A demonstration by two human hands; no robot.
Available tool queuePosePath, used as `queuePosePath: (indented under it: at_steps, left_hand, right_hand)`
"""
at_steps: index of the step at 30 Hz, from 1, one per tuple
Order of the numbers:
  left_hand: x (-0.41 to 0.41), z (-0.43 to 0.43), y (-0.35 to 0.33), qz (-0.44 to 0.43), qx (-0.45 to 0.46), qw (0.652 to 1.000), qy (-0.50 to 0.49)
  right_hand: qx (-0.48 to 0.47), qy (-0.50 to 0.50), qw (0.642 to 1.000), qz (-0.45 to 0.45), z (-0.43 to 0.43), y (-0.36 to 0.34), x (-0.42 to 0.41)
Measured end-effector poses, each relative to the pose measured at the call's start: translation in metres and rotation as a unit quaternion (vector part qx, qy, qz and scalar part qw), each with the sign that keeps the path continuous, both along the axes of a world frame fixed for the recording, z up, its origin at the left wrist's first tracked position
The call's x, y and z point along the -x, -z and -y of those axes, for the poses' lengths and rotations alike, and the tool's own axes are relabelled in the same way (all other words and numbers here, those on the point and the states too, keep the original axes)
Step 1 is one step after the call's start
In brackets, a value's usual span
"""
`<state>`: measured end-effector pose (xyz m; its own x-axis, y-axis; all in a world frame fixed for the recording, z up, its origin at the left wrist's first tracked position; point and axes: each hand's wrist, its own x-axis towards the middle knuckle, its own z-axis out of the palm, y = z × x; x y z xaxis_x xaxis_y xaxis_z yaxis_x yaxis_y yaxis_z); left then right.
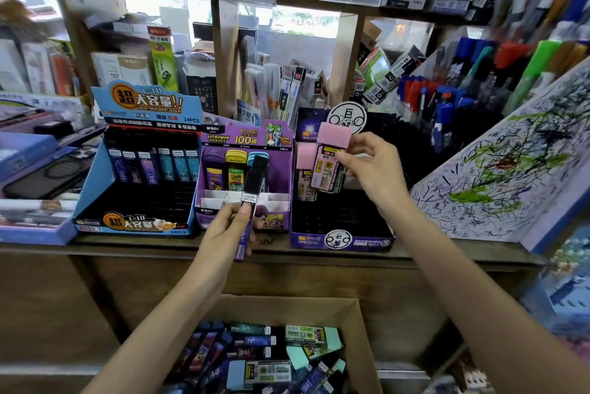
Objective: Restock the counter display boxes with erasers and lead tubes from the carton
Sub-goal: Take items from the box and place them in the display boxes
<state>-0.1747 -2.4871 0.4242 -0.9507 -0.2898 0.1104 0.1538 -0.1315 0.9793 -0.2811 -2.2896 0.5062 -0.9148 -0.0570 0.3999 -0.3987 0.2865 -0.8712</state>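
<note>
L hand [228, 229] grips 1 slim black lead tube [253, 183], upright, purple display box [245, 136] just behind. R hand [367, 167] pinches flat pink eraser [330, 159] above dark display box [338, 215]. Cardboard carton [364, 339] below both hands holds glossy tubes [252, 341] & mint erasers [332, 337].

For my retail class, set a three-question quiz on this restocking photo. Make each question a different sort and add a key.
1. True or false: the left hand holds a dark lead tube.
2. Multiple choice: the right hand pinches a pink eraser over which display box? A: the blue box. B: the middle purple box. C: the right-hand dark box.
3. Fill in: the mint-green erasers lie in the brown ____.

Key: 1 true; 2 C; 3 carton.
</note>
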Motion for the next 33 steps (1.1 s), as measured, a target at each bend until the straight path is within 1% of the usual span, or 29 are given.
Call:
queuePosePath:
  at_steps: [2,5,11,15,17,19,22,24,25,26,27,28,29,31,33]
  left_hand:
    - [-0.002,0.002,-0.001,0.001,0.003,1.0,-0.003]
    - [-0.004,0.005,-0.001,0.001,0.001,1.0,-0.005]
    - [-0.007,0.008,-0.001,0.005,0.007,1.0,-0.006]
    - [-0.008,0.008,0.0,0.005,0.009,1.0,0.0]
    - [-0.009,0.006,0.001,0.003,0.014,1.0,0.003]
    - [-0.01,0.003,0.001,0.002,0.022,1.0,0.004]
    - [-0.012,-0.001,-0.001,0.002,0.022,1.0,0.007]
    - [-0.013,-0.001,-0.002,-0.002,0.025,1.0,0.011]
    - [-0.014,0.0,-0.002,-0.005,0.031,0.999,0.013]
    - [-0.015,0.001,-0.002,-0.007,0.036,0.999,0.016]
    - [-0.016,0.001,-0.002,-0.009,0.038,0.999,0.018]
    - [-0.017,0.002,-0.003,-0.01,0.039,0.999,0.019]
    - [-0.017,0.002,-0.003,-0.009,0.038,0.999,0.019]
    - [-0.016,0.0,-0.003,-0.008,0.037,0.999,0.018]
    - [-0.017,-0.002,-0.002,-0.011,0.032,0.999,0.018]
  right_hand:
    - [-0.032,-0.015,0.999,-0.01,0.003,0.007,0.005]
    - [-0.056,-0.043,0.997,-0.02,0.01,0.02,0.008]
    - [-0.063,-0.079,0.995,-0.01,0.015,0.024,0.016]
    - [-0.07,-0.027,0.997,0.03,0.019,0.038,0.018]
    - [-0.094,0.014,0.995,0.018,0.019,0.044,0.019]
    - [-0.134,0.043,0.99,-0.005,0.018,0.044,0.018]
    - [-0.214,0.043,0.976,0.004,0.018,0.04,0.013]
    - [-0.267,0.087,0.96,-0.015,0.016,0.035,0.006]
    - [-0.248,0.113,0.961,-0.041,0.015,0.032,0.0]
    - [-0.195,0.118,0.972,-0.063,0.014,0.028,-0.007]
    - [-0.131,0.1,0.984,-0.068,0.015,0.024,-0.016]
    - [-0.079,0.061,0.994,-0.049,0.017,0.02,-0.025]
    - [-0.05,0.01,0.999,-0.014,0.022,0.016,-0.033]
    - [-0.059,-0.088,0.993,0.055,0.037,0.017,-0.048]
    - [-0.09,-0.142,0.982,0.083,0.056,0.024,-0.06]
